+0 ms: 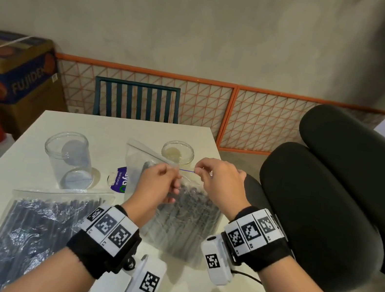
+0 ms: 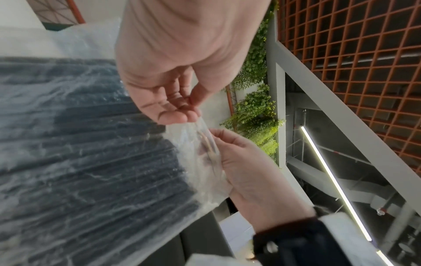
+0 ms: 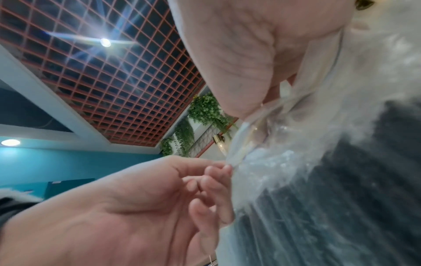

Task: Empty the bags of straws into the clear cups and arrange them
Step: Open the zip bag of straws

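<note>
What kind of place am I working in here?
Probably a café or small eatery, perhaps its back corner. A pale table with a slatted chair, an orange grid ceiling hung with green plants, and stacked cardboard cartons by the wall suggest it.

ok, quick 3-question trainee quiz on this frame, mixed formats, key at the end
1. True or false: both hands pinch the top edge of the raised straw bag.
2. How many clear cups stand on the table? A) one B) two C) three
3. Fill in: the second straw bag lies flat near the table's ____ edge, by the left hand.

Key: 1 true: the right hand pinches it too. 2 B: the near cup and the far cup. 3 left.
</note>
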`<state>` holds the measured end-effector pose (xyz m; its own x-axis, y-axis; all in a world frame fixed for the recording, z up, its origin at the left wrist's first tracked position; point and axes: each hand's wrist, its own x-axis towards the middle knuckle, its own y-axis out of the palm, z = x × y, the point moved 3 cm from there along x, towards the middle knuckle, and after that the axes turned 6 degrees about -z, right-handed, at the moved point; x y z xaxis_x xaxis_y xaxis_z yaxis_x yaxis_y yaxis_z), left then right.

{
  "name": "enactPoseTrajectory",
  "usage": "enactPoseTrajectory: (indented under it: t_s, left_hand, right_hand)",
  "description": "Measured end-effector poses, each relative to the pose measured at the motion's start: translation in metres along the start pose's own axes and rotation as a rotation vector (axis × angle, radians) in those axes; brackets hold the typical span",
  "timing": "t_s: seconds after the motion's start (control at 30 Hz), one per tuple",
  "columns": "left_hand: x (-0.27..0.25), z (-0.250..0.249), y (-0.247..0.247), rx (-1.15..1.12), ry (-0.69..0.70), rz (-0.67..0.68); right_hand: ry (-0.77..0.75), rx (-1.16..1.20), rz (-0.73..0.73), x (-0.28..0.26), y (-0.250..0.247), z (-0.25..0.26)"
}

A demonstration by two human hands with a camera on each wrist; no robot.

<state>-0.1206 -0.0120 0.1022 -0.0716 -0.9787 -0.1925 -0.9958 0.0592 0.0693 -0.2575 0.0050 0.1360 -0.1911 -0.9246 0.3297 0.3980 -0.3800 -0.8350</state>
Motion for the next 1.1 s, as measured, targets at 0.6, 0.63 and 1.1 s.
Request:
enactPoseTrajectory:
  t_s: [0.6, 0.63, 1.1]
  left_hand:
    - [0.006, -0.008, -0.022, 0.058, -0.018, -0.062]
    - [0.004, -0.008, -0.025, 0.06, -0.014, -0.058]
    - [0.003, -0.007, -0.047, 0.268, -0.046, -0.082]
  right_hand:
    - [-0.087, -0.017, -0.002, -0.005, 0.021, 0.028]
    - [-0.082, -0.009, -0.005, -0.003, 0.021, 0.027]
    - [-0.153, 0.039, 0.093, 0.004, 0.033, 0.037]
